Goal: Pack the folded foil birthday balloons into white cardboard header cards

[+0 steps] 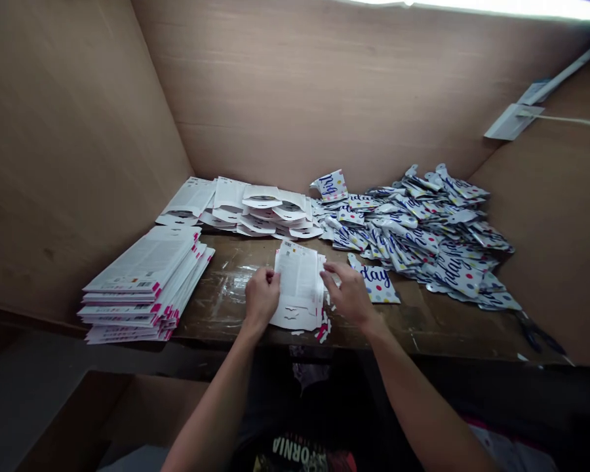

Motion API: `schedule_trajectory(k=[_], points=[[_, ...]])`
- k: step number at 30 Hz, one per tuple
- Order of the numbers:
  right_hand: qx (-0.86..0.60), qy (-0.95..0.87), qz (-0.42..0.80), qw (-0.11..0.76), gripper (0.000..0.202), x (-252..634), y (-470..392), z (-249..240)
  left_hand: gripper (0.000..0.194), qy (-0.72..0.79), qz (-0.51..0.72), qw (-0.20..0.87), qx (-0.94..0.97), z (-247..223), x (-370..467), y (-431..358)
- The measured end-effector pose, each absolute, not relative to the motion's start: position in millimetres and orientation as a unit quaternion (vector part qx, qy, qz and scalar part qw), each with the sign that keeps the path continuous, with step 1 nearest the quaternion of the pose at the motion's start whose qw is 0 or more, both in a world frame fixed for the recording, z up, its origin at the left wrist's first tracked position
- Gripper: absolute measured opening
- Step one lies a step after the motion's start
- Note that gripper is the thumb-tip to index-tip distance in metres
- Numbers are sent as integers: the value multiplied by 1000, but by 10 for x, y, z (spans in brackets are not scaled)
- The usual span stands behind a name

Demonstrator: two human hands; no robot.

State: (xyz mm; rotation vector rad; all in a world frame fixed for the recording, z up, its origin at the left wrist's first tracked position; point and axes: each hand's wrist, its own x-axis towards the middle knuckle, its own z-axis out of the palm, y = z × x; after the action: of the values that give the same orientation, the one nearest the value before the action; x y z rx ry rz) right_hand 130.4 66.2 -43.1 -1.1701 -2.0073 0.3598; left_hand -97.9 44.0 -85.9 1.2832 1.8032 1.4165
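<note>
A small stack of white printed card envelopes [297, 278] lies in front of me, its end with cut-out hang holes towards me. My left hand [263, 295] is closed at the left edge of the top envelope, thumb and bent fingers pinching there. By the right edge is my right hand [347, 288], its thumb and forefinger slightly apart, with nothing visible between them. Little white and pink paper scraps [323, 328] lie beside the stack. Just beyond my right hand lies a flat foil packet [381, 283] with dots and the word "day".
A tall pile of envelopes [137, 262] stands at the left. More envelopes [260, 203] with open flaps lie along the back. A large heap of dotted foil packets [423, 229] fills the right, near dark-handled scissors [538, 334]. Cardboard walls [324, 98] enclose the table [216, 295].
</note>
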Motion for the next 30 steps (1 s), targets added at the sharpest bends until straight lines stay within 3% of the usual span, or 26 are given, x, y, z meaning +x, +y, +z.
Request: schedule_trajectory(k=[3, 6, 8, 11, 14, 16, 21, 24, 26, 30], points=[[-541, -657, 278, 446, 40, 1477, 272, -699, 29, 631, 572, 304, 427, -783, -883, 427], [-466, -517, 544, 469, 61, 1447, -10, -667, 32, 554, 648, 413, 321, -660, -676, 393], [-396, -423, 653, 488, 59, 1426, -111, -568, 32, 474, 686, 504, 224, -577, -524, 343], [-375, -343, 689, 517, 46, 1468, -175, -478, 43, 355, 641, 661, 159, -504, -339, 229], [-381, -334, 709, 491, 44, 1534, -245, -536, 83, 224, 526, 803, 167, -502, -198, 116], [-391, -346, 713, 467, 46, 1563, -320, -622, 101, 169, 492, 834, 184, -517, -114, 73], [-434, -510, 611, 422, 53, 1817, -243, -691, 104, 162, 498, 827, 207, -463, -11, 113], [-531, -661, 333, 412, 61, 2216, 190, -622, 99, 179, 540, 796, 208, -375, -58, 201], [-583, -718, 173, 338, 77, 2490, 496, -609, 99, 186, 555, 784, 206, -321, -108, 259], [-498, -848, 109, 143, 89, 2750, 557, -775, 97, 180, 584, 768, 194, -251, -203, 306]])
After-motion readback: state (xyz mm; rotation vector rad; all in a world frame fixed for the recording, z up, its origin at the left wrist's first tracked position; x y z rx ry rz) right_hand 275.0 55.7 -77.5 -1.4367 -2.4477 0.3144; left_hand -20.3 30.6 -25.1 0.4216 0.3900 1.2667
